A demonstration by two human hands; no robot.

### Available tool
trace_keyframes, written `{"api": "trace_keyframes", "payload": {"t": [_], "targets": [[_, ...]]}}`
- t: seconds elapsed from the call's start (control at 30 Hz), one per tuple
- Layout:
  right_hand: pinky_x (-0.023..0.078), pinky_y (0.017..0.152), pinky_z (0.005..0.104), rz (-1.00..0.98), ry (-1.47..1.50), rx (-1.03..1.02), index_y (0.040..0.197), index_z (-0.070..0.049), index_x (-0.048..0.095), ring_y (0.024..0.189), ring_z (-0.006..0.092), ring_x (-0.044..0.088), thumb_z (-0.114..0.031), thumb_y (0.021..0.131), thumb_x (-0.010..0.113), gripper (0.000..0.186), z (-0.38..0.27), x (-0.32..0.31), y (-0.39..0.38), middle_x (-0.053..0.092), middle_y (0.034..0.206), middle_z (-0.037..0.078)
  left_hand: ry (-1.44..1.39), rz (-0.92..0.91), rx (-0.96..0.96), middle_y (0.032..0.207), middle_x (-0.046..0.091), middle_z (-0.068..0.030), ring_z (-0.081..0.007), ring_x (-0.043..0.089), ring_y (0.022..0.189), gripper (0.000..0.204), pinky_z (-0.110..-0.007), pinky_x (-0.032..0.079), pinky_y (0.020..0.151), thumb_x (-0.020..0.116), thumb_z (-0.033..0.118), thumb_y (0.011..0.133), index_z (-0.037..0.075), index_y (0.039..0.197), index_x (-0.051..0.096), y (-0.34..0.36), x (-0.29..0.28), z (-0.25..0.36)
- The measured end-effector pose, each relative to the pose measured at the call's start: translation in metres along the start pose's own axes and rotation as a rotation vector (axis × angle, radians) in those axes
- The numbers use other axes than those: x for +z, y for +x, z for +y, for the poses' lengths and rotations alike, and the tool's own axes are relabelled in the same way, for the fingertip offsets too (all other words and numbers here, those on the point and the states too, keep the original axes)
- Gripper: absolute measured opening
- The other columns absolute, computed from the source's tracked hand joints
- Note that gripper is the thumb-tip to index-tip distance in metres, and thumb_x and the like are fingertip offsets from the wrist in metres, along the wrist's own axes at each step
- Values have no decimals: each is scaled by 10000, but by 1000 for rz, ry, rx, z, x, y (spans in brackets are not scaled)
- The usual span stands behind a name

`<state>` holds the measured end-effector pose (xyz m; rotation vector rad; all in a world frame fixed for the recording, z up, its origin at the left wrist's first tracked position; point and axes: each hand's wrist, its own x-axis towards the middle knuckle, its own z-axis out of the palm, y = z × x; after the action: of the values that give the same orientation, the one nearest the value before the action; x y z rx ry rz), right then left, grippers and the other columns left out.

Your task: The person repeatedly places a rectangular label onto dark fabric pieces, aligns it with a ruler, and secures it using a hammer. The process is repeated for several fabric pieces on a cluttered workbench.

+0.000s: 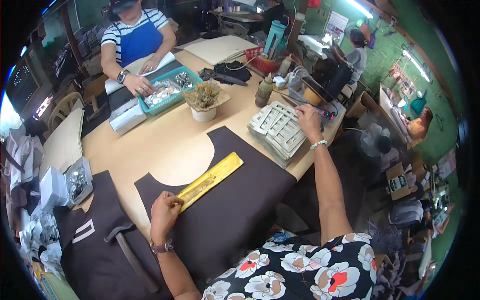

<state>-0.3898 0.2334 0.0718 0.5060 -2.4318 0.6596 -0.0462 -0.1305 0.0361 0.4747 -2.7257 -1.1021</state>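
Observation:
My left hand [166, 210] is closed, its fingertips on the near end of a flat yellow strip [210, 181] with a brown smear along its middle. The strip lies slantwise over a dark cut panel [235, 220]. Farther right, my right hand [309, 120] pinches at the far right corner of a stack of pale slotted frame-shaped pieces [277, 127]; its fingertips are partly hidden. On the dark panel at the left lie a hammer [132, 257] and one pale frame-shaped piece [83, 231].
A white pot [203, 114] topped with a crusty brown mass stands mid-table. Behind it is a teal basket [165, 104] of metal parts, where a person [135, 42] in a blue apron works. A bottle [263, 91] and red basket [260, 61] stand beyond the stack.

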Motion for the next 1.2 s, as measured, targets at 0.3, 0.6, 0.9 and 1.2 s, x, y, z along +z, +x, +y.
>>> {"api": "trace_keyframes", "payload": {"t": [0.3, 0.6, 0.9, 1.2], "targets": [[507, 802, 437, -446, -184, 48, 897, -83, 727, 873, 349, 658, -279, 752, 665, 252, -44, 38, 51, 684, 896, 195, -199, -22, -60, 830, 598, -96, -230, 617, 738, 160, -329, 487, 680, 604, 25, 729, 20, 849, 709, -1, -1, -19], [529, 716, 468, -385, -315, -193, 1013, -112, 700, 773, 359, 668, -161, 790, 552, 273, -29, 42, 71, 678, 833, 204, -181, 1, -39, 822, 595, -101, -226, 617, 730, 177, -326, 489, 682, 591, 18, 720, 11, 853, 707, -3, -3, -13], [519, 604, 455, -146, -494, -497, 898, -103, 573, 672, 340, 660, -93, 860, 482, 100, -44, 10, 79, 637, 682, 168, -193, -18, -18, 809, 595, -105, -232, 610, 745, 151, -328, 480, 675, 599, 34, 730, -2, 838, 699, 3, 2, -12], [472, 681, 214, -58, 659, -40, 1135, 5, 606, 791, 62, 585, -46, 892, 600, 248, -176, -72, -1, 663, 946, 41, -93, -24, -16, 860, 612, -106, -269, 607, 789, 144, -347, 468, 710, 584, 73, 776, 32, 842, 705, -4, -6, -14]]}}
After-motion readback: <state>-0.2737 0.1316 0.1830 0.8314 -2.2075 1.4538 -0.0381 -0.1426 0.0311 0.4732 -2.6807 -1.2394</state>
